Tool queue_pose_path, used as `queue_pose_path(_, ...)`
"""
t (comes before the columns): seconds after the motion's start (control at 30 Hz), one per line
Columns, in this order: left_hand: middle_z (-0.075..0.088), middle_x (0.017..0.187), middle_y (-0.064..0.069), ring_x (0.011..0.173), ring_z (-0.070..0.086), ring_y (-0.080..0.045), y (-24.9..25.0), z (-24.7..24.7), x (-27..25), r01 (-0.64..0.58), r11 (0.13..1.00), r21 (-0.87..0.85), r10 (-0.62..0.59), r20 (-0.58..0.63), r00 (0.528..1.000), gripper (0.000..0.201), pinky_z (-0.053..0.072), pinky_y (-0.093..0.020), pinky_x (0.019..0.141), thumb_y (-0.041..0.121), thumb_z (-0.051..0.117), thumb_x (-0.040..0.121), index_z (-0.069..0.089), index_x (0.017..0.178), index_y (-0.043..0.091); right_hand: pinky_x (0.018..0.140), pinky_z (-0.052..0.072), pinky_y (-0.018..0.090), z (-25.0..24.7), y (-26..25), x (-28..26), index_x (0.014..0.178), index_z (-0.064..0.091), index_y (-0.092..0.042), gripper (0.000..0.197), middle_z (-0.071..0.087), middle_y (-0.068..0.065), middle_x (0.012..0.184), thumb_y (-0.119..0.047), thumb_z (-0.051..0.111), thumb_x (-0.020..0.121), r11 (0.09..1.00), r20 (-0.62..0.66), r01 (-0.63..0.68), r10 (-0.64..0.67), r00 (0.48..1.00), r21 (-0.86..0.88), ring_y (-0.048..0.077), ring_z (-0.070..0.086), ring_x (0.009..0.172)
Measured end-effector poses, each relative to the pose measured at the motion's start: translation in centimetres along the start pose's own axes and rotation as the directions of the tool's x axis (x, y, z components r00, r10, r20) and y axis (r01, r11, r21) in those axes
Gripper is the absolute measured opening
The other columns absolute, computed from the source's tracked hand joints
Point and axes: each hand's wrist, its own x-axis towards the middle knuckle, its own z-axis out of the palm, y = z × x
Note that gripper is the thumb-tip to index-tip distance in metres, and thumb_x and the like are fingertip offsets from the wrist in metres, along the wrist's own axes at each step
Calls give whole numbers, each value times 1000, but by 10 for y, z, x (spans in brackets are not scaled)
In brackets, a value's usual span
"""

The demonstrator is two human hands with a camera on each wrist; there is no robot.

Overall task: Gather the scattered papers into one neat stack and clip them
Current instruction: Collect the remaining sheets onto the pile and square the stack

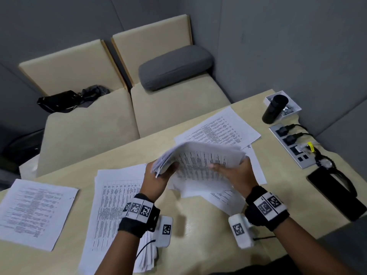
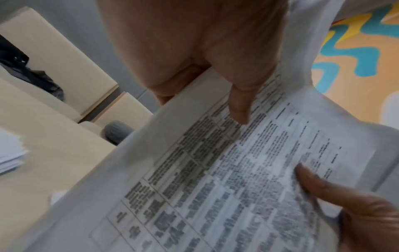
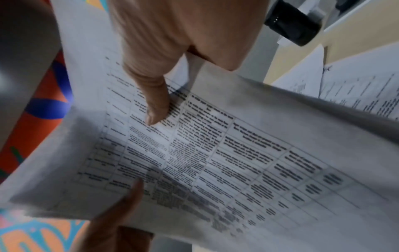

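Note:
A bundle of printed papers (image 1: 202, 155) is lifted off the beige table (image 1: 198, 225), bowed upward in the middle. My left hand (image 1: 158, 175) grips its left end and my right hand (image 1: 232, 171) grips its right end. In the left wrist view my thumb (image 2: 237, 102) presses on the printed top sheet (image 2: 215, 187); the right wrist view shows the same for the right thumb (image 3: 155, 102) on that sheet (image 3: 237, 162). Loose sheets lie under the bundle (image 1: 218, 197), at the back right (image 1: 218, 128) and far left (image 1: 35, 213). A second pile (image 1: 113, 205) lies under my left forearm.
At the table's back right stand a black cylinder (image 1: 275, 109) and a small white box (image 1: 290, 109) with small metal items. A power strip (image 1: 294, 145), a watch (image 1: 325, 163) and a black phone (image 1: 335, 195) line the right edge. Cream sofa seats (image 1: 139, 108) lie beyond.

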Motion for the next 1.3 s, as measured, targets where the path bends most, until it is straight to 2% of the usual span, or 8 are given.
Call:
queue_pose_path(0.2,72,85,3,78,68,-4,-28,-15,17,-30,991,132,26,35,999,14,58,-33,74,25,75,81,66,90,30,85,57,36,0,-1,12,100,70,-12,36,77,2,96,-15,86,68,997,150,27,-36,988,68,17,73,93)
queue_pose_path(0.4,66,62,-10,58,64,-23,-89,-30,33,240,822,517,-240,-68,968,20,54,-26,55,13,65,86,63,68,4,99,49,37,-34,58,89,114,64,-17,38,67,1,114,-16,78,79,906,152,23,46,987,-423,21,62,112)
queue_pose_path(0.63,70,65,-14,61,69,-29,-174,-64,2,574,681,455,-533,-230,815,23,60,-41,64,20,66,87,65,73,3,119,12,48,-53,98,122,155,6,-23,73,-6,7,163,-41,45,96,26,361,381,384,850,-924,33,0,149)
queue_pose_path(0.73,61,51,-8,45,58,-22,-193,-72,-14,638,686,349,-589,-247,769,31,53,-32,53,25,66,87,59,64,4,120,3,50,-47,113,84,154,14,-19,69,20,17,159,-51,34,97,-127,319,369,299,899,-921,34,12,148)
queue_pose_path(0.83,56,50,-4,43,53,-19,-195,-73,-23,647,701,300,-608,-224,762,32,49,-27,48,29,64,89,57,68,6,117,2,56,-32,113,49,124,63,-16,58,71,13,111,-56,36,91,-148,370,382,101,923,-912,29,51,128)
queue_pose_path(0.9,59,57,-7,49,57,-21,-192,-72,-24,633,723,277,-601,-201,774,28,53,-28,49,28,63,90,56,72,7,116,12,54,-21,108,48,103,67,-19,44,73,4,90,-49,37,92,-113,379,383,53,924,-917,24,63,105)
queue_pose_path(1.07,61,66,-11,58,60,-25,-187,-74,-22,618,733,284,-594,-174,785,24,56,-36,59,25,64,90,54,73,12,105,40,42,-22,98,100,128,56,-15,55,50,14,138,-41,69,82,233,197,186,27,980,-954,30,45,128)
queue_pose_path(1.3,56,61,-7,50,56,-19,-188,-70,-29,575,767,284,-557,-151,817,28,46,-23,44,27,63,91,52,74,8,102,42,46,-18,102,102,146,28,-19,120,29,8,145,-61,86,50,278,266,182,300,916,-943,32,34,131)
